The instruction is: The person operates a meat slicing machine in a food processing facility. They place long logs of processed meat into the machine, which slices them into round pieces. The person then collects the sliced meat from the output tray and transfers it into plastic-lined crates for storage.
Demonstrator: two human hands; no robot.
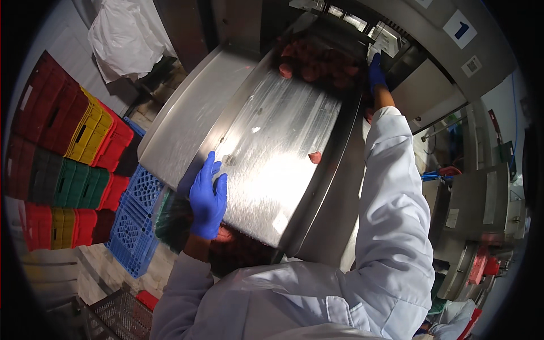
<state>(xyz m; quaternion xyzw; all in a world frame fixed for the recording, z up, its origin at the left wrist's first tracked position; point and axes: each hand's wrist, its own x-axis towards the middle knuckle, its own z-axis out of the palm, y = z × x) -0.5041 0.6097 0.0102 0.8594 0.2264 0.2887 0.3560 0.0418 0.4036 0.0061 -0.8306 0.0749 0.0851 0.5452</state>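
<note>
A white, long-sleeved cloth coat (pixel 225 310), wow, how the right sleeve (pixel 394 192) creased! Bright blue, close-fitting gloves (pixel 205 211) wrapped both hands (pixel 376 73), and across the chest a glossy, translucent plastic layer (pixel 294 279) caught the light, stitched seams showing just below!

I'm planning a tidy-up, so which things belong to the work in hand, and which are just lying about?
Seem part of it:
- left hand
- right hand
- metal surface
- red chunks

Seem just about:
- crates
- blue pallet
- white plastic
</note>
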